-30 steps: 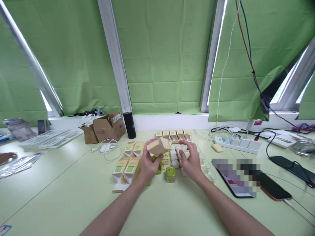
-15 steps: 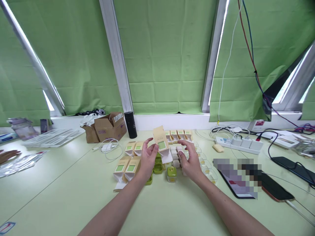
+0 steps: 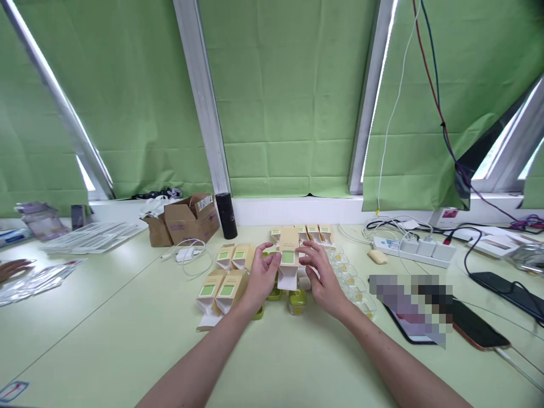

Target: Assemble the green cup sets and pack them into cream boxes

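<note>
My left hand (image 3: 264,277) grips a small kraft-paper box (image 3: 289,241) by its left side, thumb across the front. The box has a green window, and its white bottom flap (image 3: 288,280) hangs open. At the box's right edge is my right hand (image 3: 325,277), fingers apart and curved; whether the fingertips touch the box I cannot tell. Below the box stands a small clear jar with a green lid (image 3: 297,298). Green lids (image 3: 274,294) lie partly hidden behind my left hand. Clear containers (image 3: 355,283) stand in rows right of my right hand.
More kraft boxes (image 3: 229,290) stand at left, others (image 3: 319,233) at the back. Farther off are a cardboard carton (image 3: 191,221), a black bottle (image 3: 226,216), a power strip (image 3: 414,249) and phones (image 3: 480,323). Another person's hand (image 3: 15,269) is at far left.
The kraft box has moved right and slightly down and now stands more upright in my left hand. My right hand has shifted left, its fingers closer to the box's edge.
</note>
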The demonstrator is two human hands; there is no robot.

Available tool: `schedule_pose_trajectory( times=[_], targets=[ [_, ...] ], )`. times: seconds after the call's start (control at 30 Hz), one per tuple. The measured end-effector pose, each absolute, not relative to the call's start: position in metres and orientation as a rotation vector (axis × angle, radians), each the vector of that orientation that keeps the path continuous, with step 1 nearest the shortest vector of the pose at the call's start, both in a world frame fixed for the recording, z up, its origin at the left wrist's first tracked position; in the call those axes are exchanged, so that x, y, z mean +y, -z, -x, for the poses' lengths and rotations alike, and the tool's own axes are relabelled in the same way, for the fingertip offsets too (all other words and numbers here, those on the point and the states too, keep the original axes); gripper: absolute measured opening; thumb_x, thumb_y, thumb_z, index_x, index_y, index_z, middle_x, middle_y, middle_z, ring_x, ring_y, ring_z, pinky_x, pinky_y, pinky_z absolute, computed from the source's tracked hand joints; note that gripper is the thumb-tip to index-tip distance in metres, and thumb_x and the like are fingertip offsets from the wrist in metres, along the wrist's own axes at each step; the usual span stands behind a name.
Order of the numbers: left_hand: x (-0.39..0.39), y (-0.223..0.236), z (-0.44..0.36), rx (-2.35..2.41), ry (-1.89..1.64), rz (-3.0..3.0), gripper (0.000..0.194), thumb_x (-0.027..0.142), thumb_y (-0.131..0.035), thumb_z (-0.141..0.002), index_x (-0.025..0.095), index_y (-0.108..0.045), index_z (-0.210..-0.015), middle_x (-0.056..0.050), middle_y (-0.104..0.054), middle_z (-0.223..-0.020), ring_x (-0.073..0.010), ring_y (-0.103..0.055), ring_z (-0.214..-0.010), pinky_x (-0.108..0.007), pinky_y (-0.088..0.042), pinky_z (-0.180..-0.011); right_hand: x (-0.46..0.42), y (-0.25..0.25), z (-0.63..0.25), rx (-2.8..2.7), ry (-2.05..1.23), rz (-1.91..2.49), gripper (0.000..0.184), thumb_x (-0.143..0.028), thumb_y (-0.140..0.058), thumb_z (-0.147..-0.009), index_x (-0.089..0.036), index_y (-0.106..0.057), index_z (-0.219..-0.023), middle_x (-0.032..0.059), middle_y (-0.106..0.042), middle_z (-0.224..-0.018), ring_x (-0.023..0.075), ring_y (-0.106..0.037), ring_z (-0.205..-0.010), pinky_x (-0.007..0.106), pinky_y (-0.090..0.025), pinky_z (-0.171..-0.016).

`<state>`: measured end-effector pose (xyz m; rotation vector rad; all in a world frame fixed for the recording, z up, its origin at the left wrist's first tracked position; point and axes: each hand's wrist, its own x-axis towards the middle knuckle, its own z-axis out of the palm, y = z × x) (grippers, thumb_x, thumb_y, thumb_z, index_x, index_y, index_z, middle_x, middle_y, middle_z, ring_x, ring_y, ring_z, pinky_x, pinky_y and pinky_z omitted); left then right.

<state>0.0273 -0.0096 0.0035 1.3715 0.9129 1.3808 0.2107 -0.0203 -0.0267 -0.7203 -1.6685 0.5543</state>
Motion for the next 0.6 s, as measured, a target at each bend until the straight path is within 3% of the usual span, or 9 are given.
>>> schedule_pose_trajectory(
  times=[0.23, 0.4, 0.6],
  targets=[
    [-0.005, 0.002, -0.027, 0.861, -1.384, -1.398, 0.06, 0.065, -0.068, -0.091, 0.025, -0.043, -0.128, -0.011, -0.077, -0.113, -0.0218, -0.075, -0.093, -0.031, -0.055, -0.077, -0.019, 0.026, -0.21, -1.66, -0.581, 0.676, 0.038, -0.021, -0.042, -0.105, -0.037, -0.064, -0.133, 0.0088, -0.04, -0.151, 0.0252, -0.057, -0.13, 0.051, -0.055, -0.109],
    [-0.006, 0.006, -0.025, 0.784, -1.42, -1.492, 0.047, 0.057, -0.062, -0.098, 0.026, -0.049, -0.131, -0.014, -0.062, -0.143, -0.0229, -0.067, -0.117, -0.035, -0.054, -0.096, -0.014, 0.028, -0.211, -1.581, -0.639, 0.67, 0.031, -0.026, -0.045, -0.106, -0.034, -0.066, -0.128, 0.0098, -0.042, -0.147, 0.0233, -0.063, -0.118, 0.046, -0.059, -0.103],
    [-0.015, 0.004, -0.019, 0.757, -1.409, -1.711, 0.05, 0.041, -0.07, -0.094, 0.031, -0.056, -0.14, -0.01, -0.049, -0.158, -0.0272, -0.061, -0.126, -0.041, -0.052, -0.103, -0.011, 0.029, -0.214, -1.535, -0.691, 0.654, 0.028, -0.03, -0.051, -0.103, -0.034, -0.065, -0.127, 0.0092, -0.043, -0.146, 0.0194, -0.069, -0.102, 0.042, -0.063, -0.093]
  ],
)
